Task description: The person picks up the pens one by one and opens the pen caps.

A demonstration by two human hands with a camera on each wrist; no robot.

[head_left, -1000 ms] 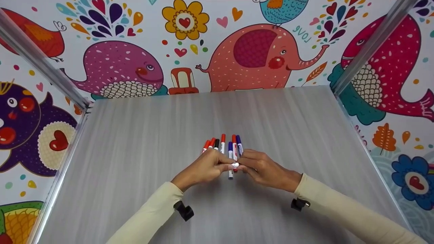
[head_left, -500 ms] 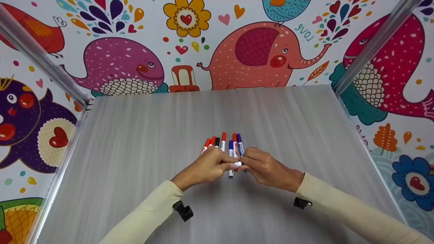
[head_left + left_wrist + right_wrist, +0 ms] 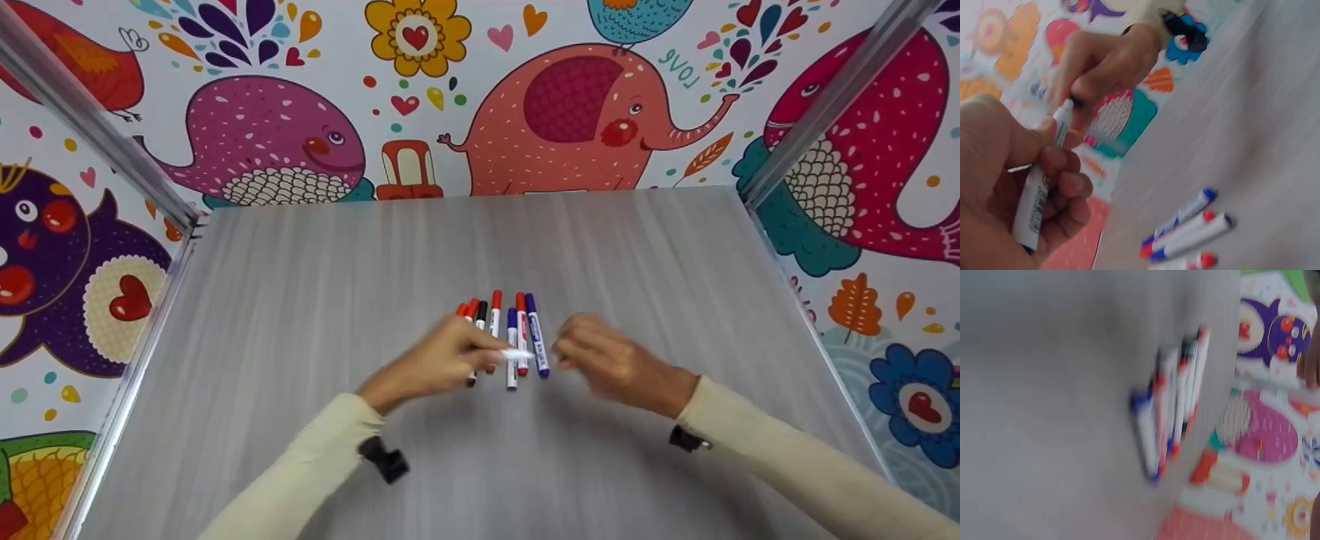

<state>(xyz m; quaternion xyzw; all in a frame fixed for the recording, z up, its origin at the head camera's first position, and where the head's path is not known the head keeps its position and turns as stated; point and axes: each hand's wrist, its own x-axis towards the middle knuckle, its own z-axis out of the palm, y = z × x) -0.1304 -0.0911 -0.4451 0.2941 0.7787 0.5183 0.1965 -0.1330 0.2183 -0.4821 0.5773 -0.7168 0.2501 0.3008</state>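
Note:
My left hand [image 3: 431,364] grips a white marker [image 3: 1033,208] with a black rear end. Its tapered white tip, uncapped, points toward the right hand. Just to the right, my right hand [image 3: 611,364] has curled fingers, blurred by motion; a small black cap [image 3: 1076,101] shows at its fingertips in the left wrist view. Below the hands several markers lie side by side on the table, among them a blue marker [image 3: 538,337], a red marker [image 3: 522,337] and a black-capped marker [image 3: 481,311]. The left hand covers part of the row in the head view.
The grey wood-grain table [image 3: 337,262] extends around the markers. Walls printed with cartoon animals [image 3: 562,120] stand at the back and sides, with metal posts [image 3: 832,105] at the corners. Dark wrist mounts [image 3: 384,459] sit on both sleeves.
The hands have drawn apart: the right hand moved right, off the marker's end, and the left shifted slightly left. The marker's tapered tip is now bare, and the rightmost blue marker shows fully.

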